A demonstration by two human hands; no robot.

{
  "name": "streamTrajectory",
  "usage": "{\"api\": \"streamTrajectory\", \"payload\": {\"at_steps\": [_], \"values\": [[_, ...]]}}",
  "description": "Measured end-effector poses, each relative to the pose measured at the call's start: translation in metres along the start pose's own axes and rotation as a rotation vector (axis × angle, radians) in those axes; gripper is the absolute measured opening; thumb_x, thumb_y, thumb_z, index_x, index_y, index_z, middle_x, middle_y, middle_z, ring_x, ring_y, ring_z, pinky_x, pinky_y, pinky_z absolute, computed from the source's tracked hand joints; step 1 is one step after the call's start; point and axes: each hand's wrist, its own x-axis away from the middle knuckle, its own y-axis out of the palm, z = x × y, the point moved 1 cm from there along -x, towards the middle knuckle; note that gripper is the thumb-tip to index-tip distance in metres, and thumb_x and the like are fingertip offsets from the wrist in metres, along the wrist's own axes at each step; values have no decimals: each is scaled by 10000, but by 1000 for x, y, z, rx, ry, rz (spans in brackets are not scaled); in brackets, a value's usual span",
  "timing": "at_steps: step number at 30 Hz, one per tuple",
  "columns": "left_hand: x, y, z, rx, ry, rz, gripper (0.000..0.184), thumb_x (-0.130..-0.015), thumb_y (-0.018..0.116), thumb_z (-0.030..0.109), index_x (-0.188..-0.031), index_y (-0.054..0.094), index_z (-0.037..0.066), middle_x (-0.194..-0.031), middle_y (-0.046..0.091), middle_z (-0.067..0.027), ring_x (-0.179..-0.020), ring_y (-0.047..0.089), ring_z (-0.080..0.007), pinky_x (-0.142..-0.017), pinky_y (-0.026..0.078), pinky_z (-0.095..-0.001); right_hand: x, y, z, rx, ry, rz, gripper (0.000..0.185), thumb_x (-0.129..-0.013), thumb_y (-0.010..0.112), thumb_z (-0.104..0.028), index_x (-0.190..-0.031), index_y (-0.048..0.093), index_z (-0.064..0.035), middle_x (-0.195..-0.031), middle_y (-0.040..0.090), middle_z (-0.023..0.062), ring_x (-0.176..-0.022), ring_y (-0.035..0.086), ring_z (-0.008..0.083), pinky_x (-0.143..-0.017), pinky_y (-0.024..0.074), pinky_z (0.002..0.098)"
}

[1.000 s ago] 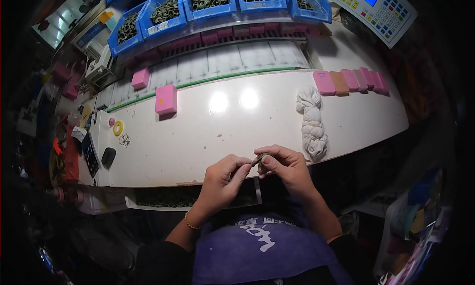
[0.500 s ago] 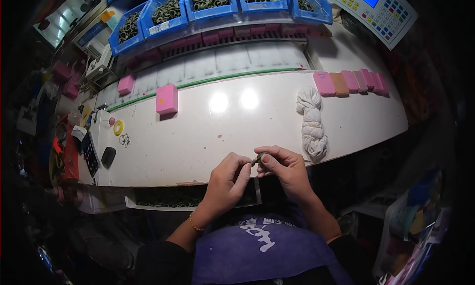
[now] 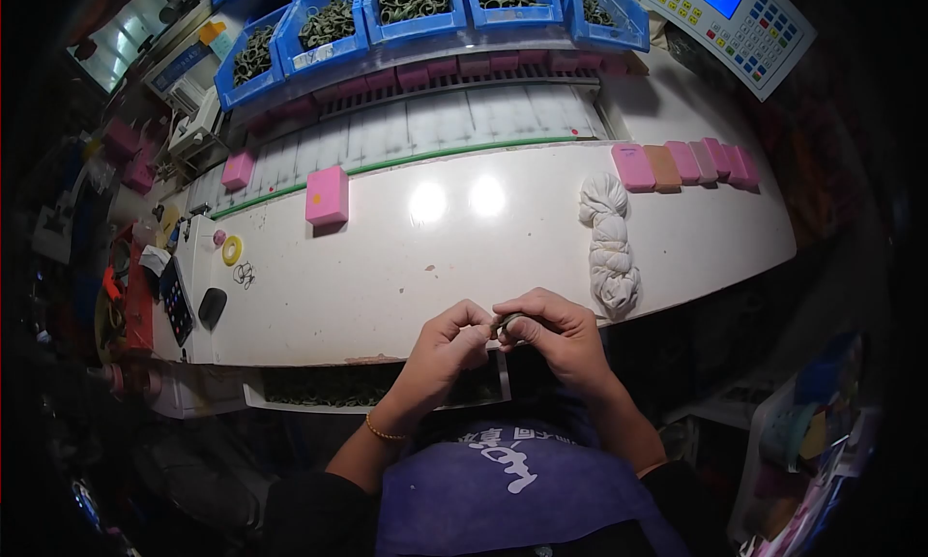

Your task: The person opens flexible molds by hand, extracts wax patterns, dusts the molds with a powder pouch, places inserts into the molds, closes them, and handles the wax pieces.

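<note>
Just over the table's front edge, my left hand (image 3: 447,350) and my right hand (image 3: 563,337) meet at the fingertips. Between them is a small dark green ring-like piece (image 3: 505,321). The right thumb and fingers pinch it, and the left thumb and forefinger close on its left side, partly hiding it. Below the tabletop a white drawer (image 3: 253,394) holds many dark green pieces. To the right of my hands a twisted white cloth (image 3: 610,243) lies on the white table (image 3: 387,277).
Blue bins (image 3: 416,22) of green rings stand at the back, behind a strip with a green edge (image 3: 406,161). A pink block (image 3: 327,195) sits left of centre, and a row of blocks (image 3: 633,167) at right. A keypad device (image 3: 739,20) is at upper right.
The small pink block on the back strip has shifted left. My left hand's fingers have bent and moved slightly at the green piece, which both hands still hold.
</note>
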Motion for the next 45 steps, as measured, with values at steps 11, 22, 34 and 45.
{"api": "streamTrajectory", "payload": {"at_steps": [11,22,34,45], "values": [[30,-4,-10,-950,112,-35,148,-919,674,139,-994,709,17,-867,698,-118,-716,661,-210,-682,517,-314,-1,-8,5,-428,189,107,315,-1008,614,-157,-1252,642,41,-923,627,14,-810,596,77,-752,518,234],[41,1,3,-611,300,223,380,-860,759,44,-1229,673,8,-1040,741,-117,-904,706,-151,-827,554,-288,4,13,5,-373,209,133,297,-998,619,-118,-1249,636,39,-1035,710,97,-906,684,137,-824,561,257],[12,15,-7,-187,470,130,368,-928,670,-15,-1290,602,-24,-1174,691,-116,-1043,658,-158,-935,524,-291,13,25,9,-212,4,190,191,-997,613,-85,-1149,647,27,-1039,706,90,-962,666,128,-873,537,264],[-123,-5,87,-651,683,328,325,-838,797,133,-1125,700,15,-932,735,-63,-828,670,-95,-762,543,-261,-22,-49,16,626,-272,372,141,-922,681,-73,-1040,728,-12,-898,707,106,-795,669,173,-705,523,285]]}}
